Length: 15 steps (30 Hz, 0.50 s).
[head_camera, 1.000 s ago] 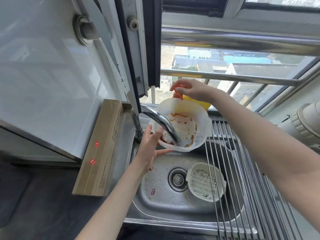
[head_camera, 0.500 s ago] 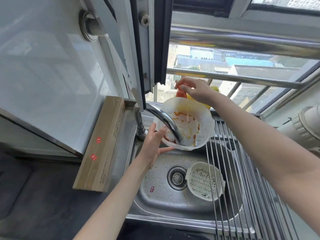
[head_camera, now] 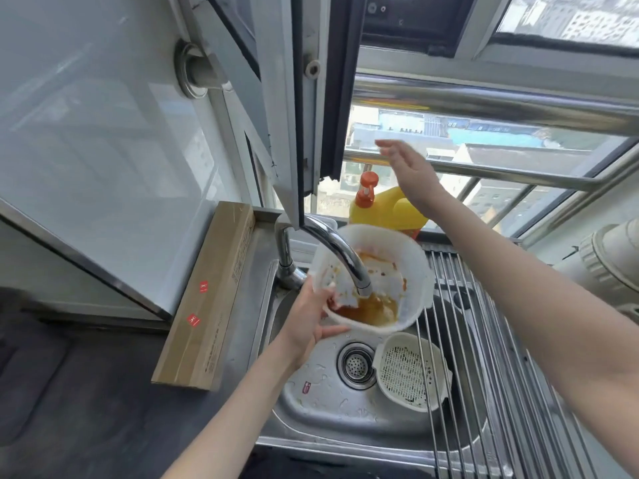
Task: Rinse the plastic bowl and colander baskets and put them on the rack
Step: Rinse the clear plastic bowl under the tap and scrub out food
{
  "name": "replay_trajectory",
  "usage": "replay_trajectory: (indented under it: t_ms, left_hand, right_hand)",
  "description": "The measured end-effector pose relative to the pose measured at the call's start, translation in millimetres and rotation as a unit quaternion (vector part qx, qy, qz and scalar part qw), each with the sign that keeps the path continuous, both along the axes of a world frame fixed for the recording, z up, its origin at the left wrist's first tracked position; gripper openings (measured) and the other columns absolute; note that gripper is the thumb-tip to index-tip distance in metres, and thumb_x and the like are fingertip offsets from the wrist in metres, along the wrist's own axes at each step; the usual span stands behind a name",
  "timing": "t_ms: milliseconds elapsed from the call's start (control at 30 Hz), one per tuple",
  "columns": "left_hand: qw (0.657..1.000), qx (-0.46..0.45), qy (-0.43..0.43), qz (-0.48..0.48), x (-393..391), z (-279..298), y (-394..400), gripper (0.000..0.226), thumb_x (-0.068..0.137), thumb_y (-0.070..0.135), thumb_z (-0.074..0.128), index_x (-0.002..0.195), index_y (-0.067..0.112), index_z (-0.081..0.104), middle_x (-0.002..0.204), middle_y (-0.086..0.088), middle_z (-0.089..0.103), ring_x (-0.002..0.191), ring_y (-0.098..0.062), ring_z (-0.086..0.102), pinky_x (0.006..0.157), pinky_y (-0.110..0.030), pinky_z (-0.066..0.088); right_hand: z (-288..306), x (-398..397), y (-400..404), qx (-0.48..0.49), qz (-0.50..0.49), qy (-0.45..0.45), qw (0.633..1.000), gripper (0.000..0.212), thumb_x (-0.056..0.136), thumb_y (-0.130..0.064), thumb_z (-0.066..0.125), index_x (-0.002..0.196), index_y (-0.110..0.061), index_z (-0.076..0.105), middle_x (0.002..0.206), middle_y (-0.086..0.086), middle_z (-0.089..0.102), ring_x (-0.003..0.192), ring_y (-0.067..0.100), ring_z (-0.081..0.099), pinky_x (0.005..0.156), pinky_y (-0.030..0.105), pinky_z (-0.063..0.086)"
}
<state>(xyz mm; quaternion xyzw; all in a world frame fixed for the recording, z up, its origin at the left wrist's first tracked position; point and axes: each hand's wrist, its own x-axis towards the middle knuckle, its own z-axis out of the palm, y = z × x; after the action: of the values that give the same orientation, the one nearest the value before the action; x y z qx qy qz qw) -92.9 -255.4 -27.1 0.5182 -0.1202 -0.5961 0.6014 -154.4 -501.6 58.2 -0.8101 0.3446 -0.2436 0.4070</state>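
My left hand (head_camera: 311,314) grips the near-left rim of a white plastic bowl (head_camera: 413,271), held tilted under the spout of the chrome tap (head_camera: 332,248). Orange sauce smears its inside, and brownish water has pooled at its low side. My right hand (head_camera: 406,169) is raised above and behind the bowl, fingers spread, holding nothing. A cream colander basket (head_camera: 409,375) lies in the steel sink (head_camera: 311,406) right of the drain (head_camera: 356,364). The roll-up wire rack (head_camera: 491,357) covers the sink's right part.
A yellow detergent bottle with an orange cap (head_camera: 383,205) stands on the sill behind the bowl. A long cardboard box (head_camera: 211,292) lies left of the sink. An open window frame (head_camera: 304,108) hangs over the tap. A pale appliance (head_camera: 612,264) sits far right.
My right hand has let go of the orange bottle cap and lifted up, open. Water and sauce have pooled in the bowl, which is still in my left hand.
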Motion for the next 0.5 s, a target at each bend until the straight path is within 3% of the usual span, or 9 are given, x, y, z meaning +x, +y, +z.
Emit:
replay_trajectory:
  t_ms: [67, 133, 200, 267, 367, 500]
  left_hand:
    - [1.0, 0.008, -0.012, -0.02, -8, -4, 16, 0.032, 0.1, 0.02, 0.044, 0.13, 0.029, 0.046, 0.126, -0.007, 0.059, 0.109, -0.027, 0.065, 0.076, -0.047, 0.059]
    - [0.998, 0.032, -0.032, -0.038, -14, -12, 33, 0.029, 0.1, 0.02, 0.043, 0.127, 0.028, 0.048, 0.125, -0.006, 0.06, 0.109, -0.024, 0.064, 0.077, -0.045, 0.059]
    - [0.997, 0.062, -0.032, -0.045, -18, -22, 47, 0.025, 0.099, 0.019, 0.043, 0.121, 0.029, 0.051, 0.124, -0.006, 0.06, 0.11, -0.025, 0.063, 0.079, -0.047, 0.058]
    - [0.995, 0.086, -0.021, -0.044, -21, -30, 55, 0.027, 0.098, 0.016, 0.043, 0.118, 0.031, 0.05, 0.122, -0.005, 0.059, 0.11, -0.025, 0.061, 0.081, -0.048, 0.058]
    - [0.992, 0.116, -0.016, -0.042, -23, -42, 61, 0.037, 0.096, 0.009, 0.039, 0.124, 0.031, 0.047, 0.124, -0.006, 0.057, 0.114, -0.026, 0.058, 0.082, -0.049, 0.057]
    - [0.989, 0.138, -0.02, -0.038, -25, -51, 66, 0.045, 0.094, 0.004, 0.036, 0.124, 0.037, 0.044, 0.125, -0.005, 0.054, 0.115, -0.025, 0.055, 0.075, -0.044, 0.059]
  right_hand:
    - [10, -6, 16, -0.077, -0.068, -0.09, 0.991, 0.029, 0.101, -0.02, 0.035, 0.121, -0.009, 0.054, 0.111, 0.002, 0.064, 0.103, 0.022, 0.062, 0.088, 0.039, 0.051]
    - [9, -19, 42, -0.117, -0.083, -0.152, 0.978, 0.024, 0.098, -0.015, 0.036, 0.11, -0.006, 0.055, 0.087, 0.002, 0.064, 0.077, 0.028, 0.063, 0.066, 0.041, 0.05]
    - [-5, -34, 71, -0.096, -0.066, -0.146, 0.982, 0.019, 0.099, -0.016, 0.035, 0.102, -0.011, 0.053, 0.072, 0.002, 0.059, 0.062, 0.026, 0.058, 0.054, 0.041, 0.047]
    - [-29, -42, 96, -0.039, -0.033, -0.076, 0.996, 0.019, 0.102, -0.016, 0.034, 0.097, -0.016, 0.053, 0.067, 0.003, 0.058, 0.053, 0.022, 0.055, 0.048, 0.038, 0.046]
    - [-67, -41, 114, 0.064, 0.035, 0.024, 0.997, 0.019, 0.098, -0.015, 0.041, 0.101, -0.021, 0.059, 0.074, 0.005, 0.064, 0.058, 0.022, 0.059, 0.053, 0.04, 0.051]
    - [-88, -30, 104, 0.118, 0.049, 0.049, 0.991, 0.018, 0.094, -0.02, 0.05, 0.106, -0.027, 0.062, 0.083, 0.0, 0.069, 0.078, 0.024, 0.065, 0.071, 0.041, 0.054]
